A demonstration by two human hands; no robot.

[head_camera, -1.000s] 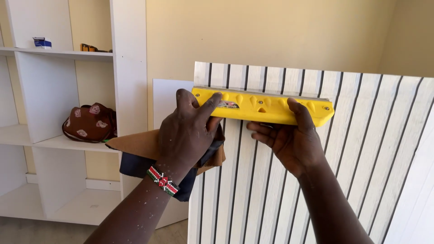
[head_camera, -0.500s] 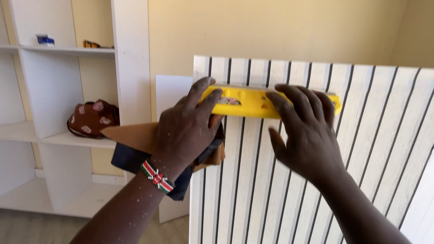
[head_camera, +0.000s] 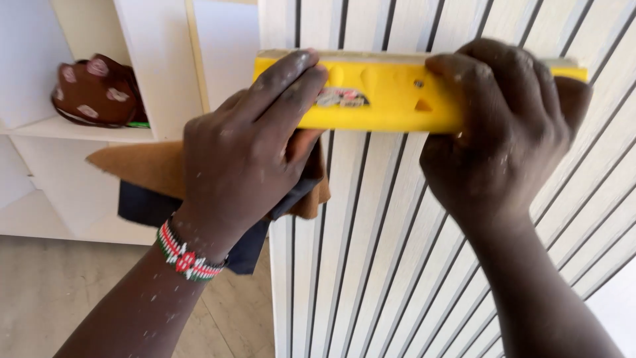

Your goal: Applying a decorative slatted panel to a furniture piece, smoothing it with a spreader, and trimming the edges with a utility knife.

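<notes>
A long yellow block-shaped tool [head_camera: 377,96] lies flat against a white slatted panel [head_camera: 397,252] with dark grooves. My left hand [head_camera: 245,152], with a beaded band at the wrist, presses its fingers on the tool's left end while also clutching a brown and dark blue cloth [head_camera: 146,179] under the palm. My right hand [head_camera: 497,132] wraps over the tool's right end, fingers curled across its top. Both hands are dusted with white specks.
To the left stands a white shelf unit [head_camera: 99,129] with a brown patterned bag [head_camera: 96,89] on one shelf. A white board [head_camera: 225,53] leans behind the panel. Pale floor [head_camera: 59,292] shows at lower left.
The view has come much closer to the panel. My right hand went from flat with spread fingers to curled over the tool's right end. The left hand kept its hold.
</notes>
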